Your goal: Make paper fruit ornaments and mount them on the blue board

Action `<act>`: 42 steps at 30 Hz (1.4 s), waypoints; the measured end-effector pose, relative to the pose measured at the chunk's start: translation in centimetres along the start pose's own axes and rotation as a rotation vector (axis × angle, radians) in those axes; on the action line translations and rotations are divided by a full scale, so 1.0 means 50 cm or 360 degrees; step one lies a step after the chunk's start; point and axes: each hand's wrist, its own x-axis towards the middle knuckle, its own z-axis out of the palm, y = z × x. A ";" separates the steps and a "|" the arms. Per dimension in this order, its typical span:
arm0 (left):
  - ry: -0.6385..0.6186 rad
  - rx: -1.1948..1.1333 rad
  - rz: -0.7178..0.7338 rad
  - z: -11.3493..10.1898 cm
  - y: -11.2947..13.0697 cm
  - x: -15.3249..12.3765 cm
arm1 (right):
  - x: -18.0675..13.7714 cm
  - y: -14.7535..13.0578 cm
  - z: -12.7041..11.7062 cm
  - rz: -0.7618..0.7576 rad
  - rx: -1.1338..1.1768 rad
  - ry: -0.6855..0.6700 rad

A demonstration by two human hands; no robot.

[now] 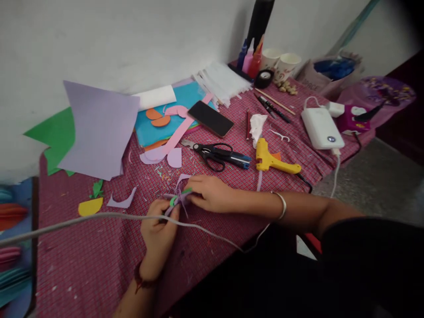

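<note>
Between my two hands is a small purple paper flower (179, 199) with thin strips at its middle and green bits on it. My left hand (159, 225) pinches its lower left side between thumb and fingers. From the right, my right hand (208, 193) grips the other side near a green piece; its fingertips are partly hidden. Close by lie a curved purple paper offcut (122, 201), a yellow half-round piece (90, 206) and green scraps (97, 189). Scissors (212, 154) rest beyond my hands.
A white cable (115, 215) crosses in front of my left hand. To the right are a yellow glue gun (274, 163) and a white power bank (322, 128). Further back lie a phone (211, 118), coloured sheets (159, 132), a large purple sheet (99, 132), paint bottles (251, 59) and paper cups (286, 66).
</note>
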 end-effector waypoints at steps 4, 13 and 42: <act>0.0014 0.0072 -0.0004 -0.003 0.002 -0.004 | 0.011 -0.007 0.009 -0.0040 -0.0049 -0.0013; 0.0189 0.0073 0.0184 -0.007 -0.020 0.007 | 0.021 -0.008 0.013 -0.0365 -0.0252 0.0054; 0.0044 0.0244 0.0424 0.002 0.012 -0.003 | -0.003 -0.025 0.019 -0.0349 -0.0039 0.0268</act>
